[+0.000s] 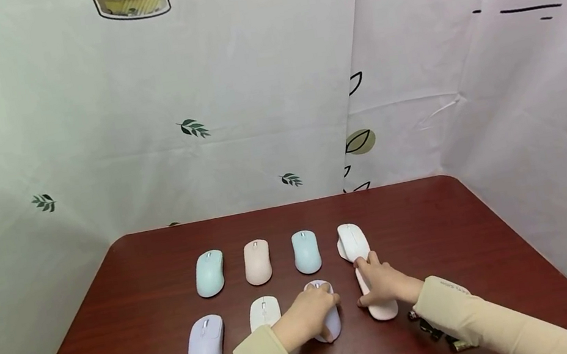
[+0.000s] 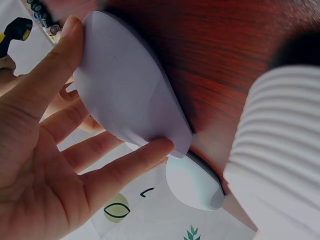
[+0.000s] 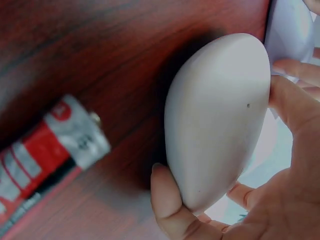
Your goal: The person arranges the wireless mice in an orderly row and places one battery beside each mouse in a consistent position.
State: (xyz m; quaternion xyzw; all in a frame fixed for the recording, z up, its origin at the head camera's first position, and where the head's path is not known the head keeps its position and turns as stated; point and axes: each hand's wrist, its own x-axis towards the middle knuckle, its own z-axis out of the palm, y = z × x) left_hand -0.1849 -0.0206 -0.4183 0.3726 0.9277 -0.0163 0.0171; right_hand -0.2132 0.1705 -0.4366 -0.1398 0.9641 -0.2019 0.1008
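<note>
In the head view my left hand [image 1: 308, 314] holds a lavender computer mouse [image 1: 332, 322] in the front row, thumb and fingers at its edges. The left wrist view shows that mouse [image 2: 122, 75] resting on the table between thumb and fingertips. To its right, my right hand [image 1: 383, 280] grips an off-white mouse [image 1: 384, 311] by its sides. In the right wrist view the off-white mouse [image 3: 217, 115] lies between thumb and fingers. Directly behind it is a white mouse [image 1: 354, 241] with a flared side.
Left of my hands sit a white mouse [image 1: 264, 311] and another lavender mouse [image 1: 206, 350]. The back row has mint [image 1: 210, 273], beige [image 1: 257, 263] and light-blue [image 1: 306, 252] mice. A red-and-silver battery [image 3: 55, 145] lies near my right hand. Dark small items [image 1: 431, 328] lie beside the right sleeve.
</note>
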